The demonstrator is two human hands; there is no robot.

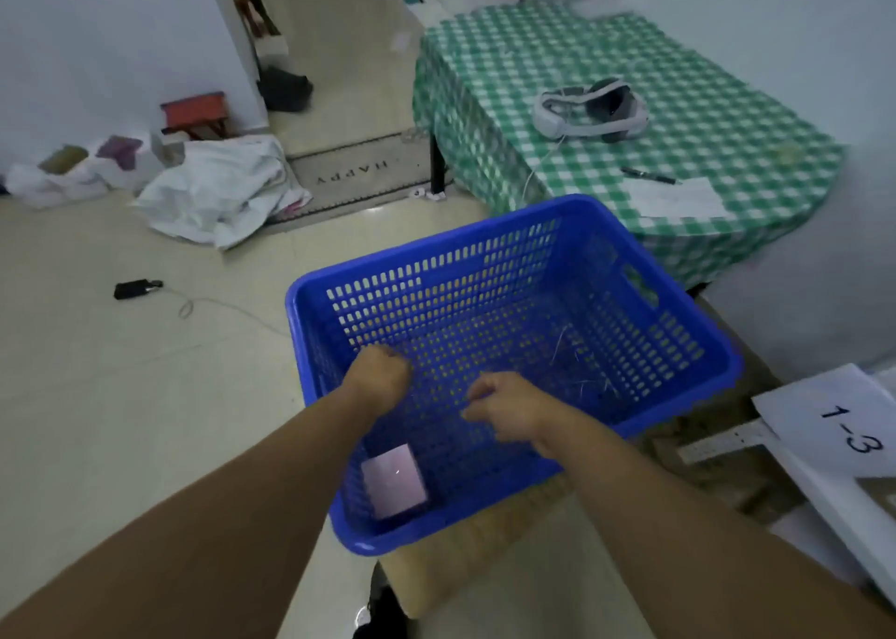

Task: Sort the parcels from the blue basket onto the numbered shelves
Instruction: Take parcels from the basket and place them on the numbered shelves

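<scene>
Over the basket we are holding our left hand balled in a fist, gripping nothing we can see; we are holding our right hand just beside it, fingers curled in, likewise bare; one pale parcel is lying flat in the basket's near left corner; a shelf label reading 1-3 is showing at near right.
</scene>
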